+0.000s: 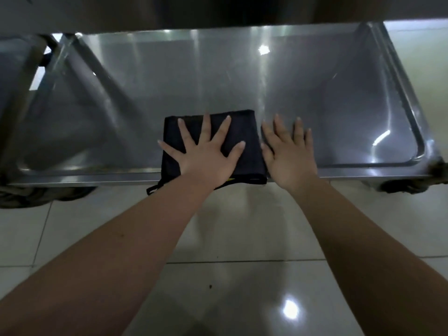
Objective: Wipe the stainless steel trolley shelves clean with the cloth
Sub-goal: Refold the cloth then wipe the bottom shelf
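Far to the left of the pressing hand, a slanted upright [24, 98] and a dark castor [36, 195] are seen only in part. Both are smeared and cut by the picture edge, so how they join the trolley cannot be made out.

The folded black cloth [244, 132] is laid on the lower shelf [339, 100], at its near rim and about midway along. It is pinned under the left hand [206, 154], whose fingers are spread wide and straight, with nothing curled round the fabric. This flat spread is judged to load the whole pad evenly, so that it can be slid over the steel. A thin loop [152, 187] of the cloth hangs past the rim, below and left of that wrist. The number of folded layers is hidden beneath the palm.

Just right of the cloth, the right hand [288, 151] is laid flat on bare steel, fingers straight and holding nothing. Its thumb side appears to touch the cloth's edge, though this cannot be told for sure. It is probably set there as a brace.

Further right, the shelf's rounded corner is streaked with glare, and a second castor [409, 185] is blurred. Above both hands the upper shelf [218, 10] is cut off. Whether the steel is already clean is masked by reflections.
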A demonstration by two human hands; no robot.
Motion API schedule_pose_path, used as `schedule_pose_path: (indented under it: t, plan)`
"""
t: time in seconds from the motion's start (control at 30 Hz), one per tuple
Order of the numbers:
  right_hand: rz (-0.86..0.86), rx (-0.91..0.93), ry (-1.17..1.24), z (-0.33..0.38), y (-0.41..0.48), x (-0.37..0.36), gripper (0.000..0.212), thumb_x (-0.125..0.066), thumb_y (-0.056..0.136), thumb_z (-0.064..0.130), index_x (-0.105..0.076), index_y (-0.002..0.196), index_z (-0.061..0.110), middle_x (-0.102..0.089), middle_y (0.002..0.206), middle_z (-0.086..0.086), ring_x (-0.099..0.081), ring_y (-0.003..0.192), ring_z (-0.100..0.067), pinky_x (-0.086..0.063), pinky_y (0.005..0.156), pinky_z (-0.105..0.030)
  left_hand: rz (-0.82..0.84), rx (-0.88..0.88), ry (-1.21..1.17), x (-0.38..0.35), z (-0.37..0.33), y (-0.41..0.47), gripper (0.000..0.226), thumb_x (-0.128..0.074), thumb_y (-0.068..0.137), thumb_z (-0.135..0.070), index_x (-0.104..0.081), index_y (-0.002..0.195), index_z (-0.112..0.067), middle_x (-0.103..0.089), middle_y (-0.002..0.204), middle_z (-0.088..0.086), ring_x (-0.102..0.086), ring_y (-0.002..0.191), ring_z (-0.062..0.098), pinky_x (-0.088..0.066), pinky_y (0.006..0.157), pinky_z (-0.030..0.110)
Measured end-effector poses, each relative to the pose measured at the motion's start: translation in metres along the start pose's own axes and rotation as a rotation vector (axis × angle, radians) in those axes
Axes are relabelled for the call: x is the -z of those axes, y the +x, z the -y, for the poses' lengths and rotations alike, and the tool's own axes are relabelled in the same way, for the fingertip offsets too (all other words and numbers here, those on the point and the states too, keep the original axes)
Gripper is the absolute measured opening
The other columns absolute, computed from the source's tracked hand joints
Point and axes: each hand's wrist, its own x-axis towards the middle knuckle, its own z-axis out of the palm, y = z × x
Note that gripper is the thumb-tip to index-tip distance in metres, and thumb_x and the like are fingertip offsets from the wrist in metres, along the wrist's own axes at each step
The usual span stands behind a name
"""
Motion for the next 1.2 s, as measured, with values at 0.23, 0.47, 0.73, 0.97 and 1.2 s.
schedule_pose_path:
  t: [0.23,0.47,0.73,0.97,1.2]
  plan:
    - [0.045,0.018,-0.123,0.002,0.002,-0.004,0.065,-0.007,0.092,0.071,0.014,0.149,0.050,0.020,0.162,0.004,0.023,0.146,-0.039,0.011,0.118,-0.056,0.029,0.026,0.012,0.034,0.053,0.076,0.083,-0.020,0.075,-0.092,0.009,0.146,-0.060,0.017,0.162,-0.016,0.023,0.145,0.040,0.007,0.103,0.079]
    - [0.048,-0.028,-0.109,0.005,0.006,-0.003,0.062,-0.006,0.092,0.071,0.014,0.148,0.053,0.018,0.163,0.006,0.021,0.147,-0.037,0.010,0.118,-0.054,0.055,-0.052,0.036,0.031,0.057,0.063,0.086,-0.018,0.072,-0.094,0.014,0.144,-0.061,0.019,0.162,-0.013,0.024,0.145,0.041,0.009,0.102,0.080]
    - [-0.013,-0.015,-0.076,0.052,0.005,0.004,0.057,-0.013,0.099,0.060,0.007,0.151,0.048,0.013,0.163,0.009,0.018,0.147,-0.039,0.006,0.118,-0.058,0.023,-0.072,0.048,0.015,0.078,0.012,0.089,-0.019,0.068,-0.097,0.015,0.143,-0.062,0.021,0.161,-0.016,0.026,0.145,0.038,0.009,0.102,0.079]
    - [0.003,0.033,0.023,0.099,0.022,-0.018,0.058,-0.004,0.096,0.063,0.013,0.150,0.048,0.009,0.164,0.011,0.014,0.150,-0.028,0.012,0.116,-0.059,0.014,-0.092,0.042,0.019,0.108,0.021,0.087,-0.025,0.068,-0.096,0.010,0.142,-0.065,0.018,0.161,-0.020,0.025,0.146,0.033,0.010,0.103,0.078]
    - [0.026,0.029,-0.137,0.104,0.023,-0.021,0.074,-0.007,0.085,0.081,0.013,0.149,0.051,0.018,0.163,0.007,0.018,0.147,-0.040,0.011,0.113,-0.064,-0.009,0.075,0.006,0.043,0.186,0.059,0.085,-0.027,0.071,-0.094,0.003,0.145,-0.063,0.009,0.163,-0.018,0.019,0.148,0.035,0.006,0.106,0.076]
